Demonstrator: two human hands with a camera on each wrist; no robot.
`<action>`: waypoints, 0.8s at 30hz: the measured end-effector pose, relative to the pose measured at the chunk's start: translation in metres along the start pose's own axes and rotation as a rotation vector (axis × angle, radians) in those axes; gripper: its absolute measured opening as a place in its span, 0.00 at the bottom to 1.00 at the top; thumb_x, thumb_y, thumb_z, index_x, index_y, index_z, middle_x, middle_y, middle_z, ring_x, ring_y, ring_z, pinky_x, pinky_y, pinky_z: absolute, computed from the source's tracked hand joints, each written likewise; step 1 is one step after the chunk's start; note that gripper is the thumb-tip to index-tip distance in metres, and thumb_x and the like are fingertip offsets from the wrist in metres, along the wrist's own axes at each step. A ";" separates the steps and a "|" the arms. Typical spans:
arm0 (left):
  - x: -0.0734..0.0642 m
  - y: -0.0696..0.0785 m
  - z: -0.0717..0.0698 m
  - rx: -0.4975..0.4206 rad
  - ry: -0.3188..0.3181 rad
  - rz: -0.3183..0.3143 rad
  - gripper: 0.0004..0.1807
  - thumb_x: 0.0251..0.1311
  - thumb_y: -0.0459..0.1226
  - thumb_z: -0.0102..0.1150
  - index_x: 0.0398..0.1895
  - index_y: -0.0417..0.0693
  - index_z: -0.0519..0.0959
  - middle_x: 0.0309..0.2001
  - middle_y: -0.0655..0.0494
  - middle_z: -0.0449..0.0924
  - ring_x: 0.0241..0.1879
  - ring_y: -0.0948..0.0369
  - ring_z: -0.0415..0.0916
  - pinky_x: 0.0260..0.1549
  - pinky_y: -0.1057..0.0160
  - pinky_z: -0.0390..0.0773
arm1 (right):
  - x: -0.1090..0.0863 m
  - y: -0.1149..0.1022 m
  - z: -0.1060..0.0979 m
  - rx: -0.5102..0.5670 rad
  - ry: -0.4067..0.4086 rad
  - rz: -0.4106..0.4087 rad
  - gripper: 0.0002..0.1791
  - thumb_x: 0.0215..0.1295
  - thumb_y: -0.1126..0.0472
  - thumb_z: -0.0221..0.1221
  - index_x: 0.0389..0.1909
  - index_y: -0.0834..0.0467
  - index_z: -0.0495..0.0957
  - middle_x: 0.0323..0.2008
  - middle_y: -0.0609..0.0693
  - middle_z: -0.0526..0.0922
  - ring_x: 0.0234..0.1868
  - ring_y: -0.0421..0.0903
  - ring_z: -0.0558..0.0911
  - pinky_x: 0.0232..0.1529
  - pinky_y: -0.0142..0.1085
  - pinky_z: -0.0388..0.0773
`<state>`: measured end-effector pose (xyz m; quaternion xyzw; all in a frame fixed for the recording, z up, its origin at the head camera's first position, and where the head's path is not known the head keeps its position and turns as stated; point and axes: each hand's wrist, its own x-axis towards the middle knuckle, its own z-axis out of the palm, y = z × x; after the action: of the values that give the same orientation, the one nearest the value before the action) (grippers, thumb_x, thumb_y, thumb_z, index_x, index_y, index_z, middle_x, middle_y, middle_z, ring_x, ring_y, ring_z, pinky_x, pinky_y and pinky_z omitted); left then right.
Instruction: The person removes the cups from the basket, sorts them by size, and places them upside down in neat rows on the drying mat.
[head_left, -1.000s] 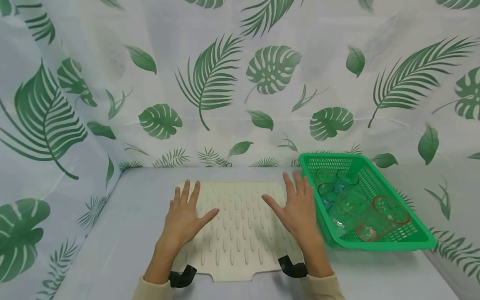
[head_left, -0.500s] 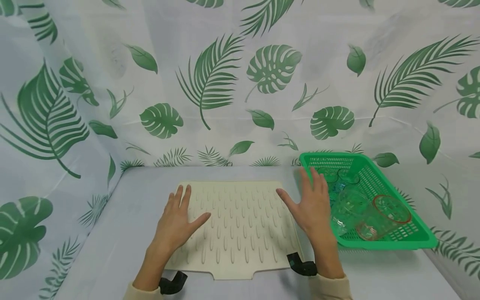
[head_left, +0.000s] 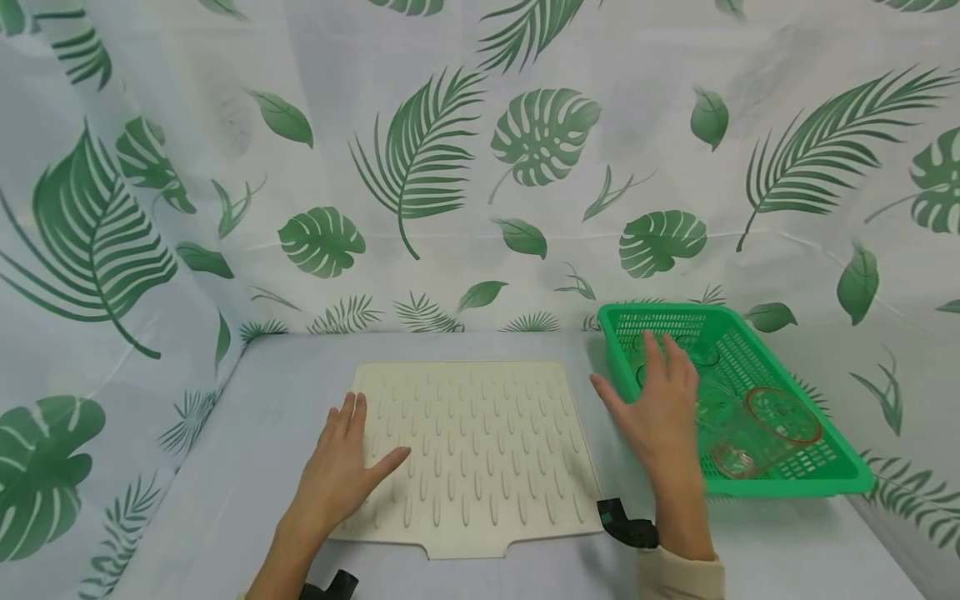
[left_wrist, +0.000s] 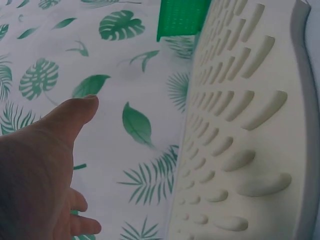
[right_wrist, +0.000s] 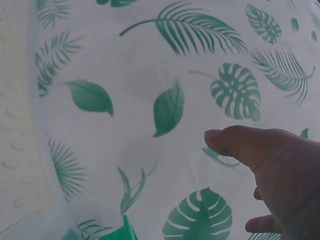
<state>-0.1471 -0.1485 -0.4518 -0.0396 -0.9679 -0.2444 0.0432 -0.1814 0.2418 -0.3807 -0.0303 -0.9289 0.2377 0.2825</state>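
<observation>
My left hand [head_left: 335,471] hovers over the left edge of a cream draining mat [head_left: 468,450] with raised oblong ridges, fingers extended and thumb spread, holding nothing. In the left wrist view the ridged mat [left_wrist: 240,120] stretches along the right side, past my thumb. My right hand [head_left: 662,417] overlaps the left side of a green plastic basket [head_left: 795,487] in the head view, its fingers apart and nothing in it. Inside the basket lies a clear glass with a red rim [head_left: 783,417]. Other clear glasses there are partly hidden behind my right hand.
A white cloth [head_left: 247,433] covers the table under the mat and basket. Behind and to the left rises a white curtain [head_left: 442,292] printed with green leaves. The basket stands at the right, close to the back curtain.
My right hand has moved right, from above the mat to over the basket's left side. My left hand has drawn back left and toward me. Mat and basket stay put.
</observation>
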 end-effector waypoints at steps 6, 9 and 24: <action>-0.013 -0.008 0.002 -0.002 -0.036 -0.026 0.63 0.48 0.75 0.43 0.74 0.39 0.41 0.75 0.42 0.37 0.74 0.42 0.37 0.66 0.37 0.54 | 0.001 0.012 -0.008 -0.024 0.020 0.048 0.50 0.53 0.41 0.64 0.73 0.53 0.51 0.71 0.61 0.54 0.70 0.65 0.54 0.63 0.66 0.56; -0.019 -0.012 0.003 -0.010 -0.050 -0.033 0.64 0.48 0.75 0.43 0.73 0.37 0.41 0.75 0.40 0.37 0.74 0.41 0.37 0.66 0.36 0.54 | 0.002 0.018 -0.012 -0.032 0.004 0.082 0.50 0.54 0.40 0.62 0.73 0.53 0.49 0.72 0.61 0.52 0.70 0.65 0.53 0.62 0.66 0.55; -0.045 -0.035 0.013 -0.003 -0.181 -0.152 0.68 0.44 0.75 0.46 0.72 0.30 0.40 0.74 0.35 0.35 0.73 0.40 0.36 0.66 0.36 0.51 | 0.002 0.051 -0.030 -0.099 -0.093 0.296 0.50 0.60 0.36 0.54 0.74 0.53 0.42 0.73 0.64 0.46 0.67 0.71 0.49 0.57 0.72 0.49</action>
<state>-0.1071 -0.1752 -0.4841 0.0120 -0.9677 -0.2437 -0.0629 -0.1707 0.2997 -0.3813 -0.1697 -0.9369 0.2317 0.1992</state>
